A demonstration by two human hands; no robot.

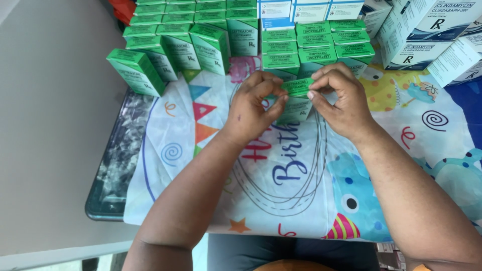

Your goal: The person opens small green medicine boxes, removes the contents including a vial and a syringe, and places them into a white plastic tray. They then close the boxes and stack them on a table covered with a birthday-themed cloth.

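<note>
A small green carton stands upright on the table, just in front of the stacked green cartons. My left hand pinches its left side near the top. My right hand grips the top flap from the right with thumb and fingers. Both hands are closed on the same carton. Its lower half shows between my hands, pale green and white.
Several rows of green cartons fill the back of the table, one row leaning at the left. White and blue boxes are stacked at the back right. A colourful party-print cloth covers the glass-topped table.
</note>
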